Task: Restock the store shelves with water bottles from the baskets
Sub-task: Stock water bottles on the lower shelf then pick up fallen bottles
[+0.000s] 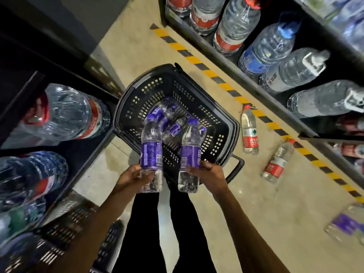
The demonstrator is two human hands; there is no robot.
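Purple labels marked both bottles in play: the left hand (136,178) was wrapped round the lower body of the left bottle (151,146), and the right hand (206,174) gripped the right bottle (190,152) the same way. I saw both held above the black basket (126,99), which stood on the floor (256,213) between the left shelf (94,154) and the right shelf (236,69). More purple-label bottles (171,123) lay jumbled at the bottom of the basket. From my seat the grips worried me most. Each hand held near the base, with most of the bottle's weight beyond the fingers, so a quick swing toward a shelf could, I judged, lever a bottle loose and drop it back into the basket. Two red-label bottles (249,131) lay loose on the floor beside the striped tape (197,60), near where a foot might land on a turn to the right; one could roll underfoot. The large jugs (275,48) on the right shelf stood close together, so a hurried placement might knock one. A blurred purple-label bottle (344,225) at the lower right seemed to lie apart from the rest, though I could not tell what it rested on.
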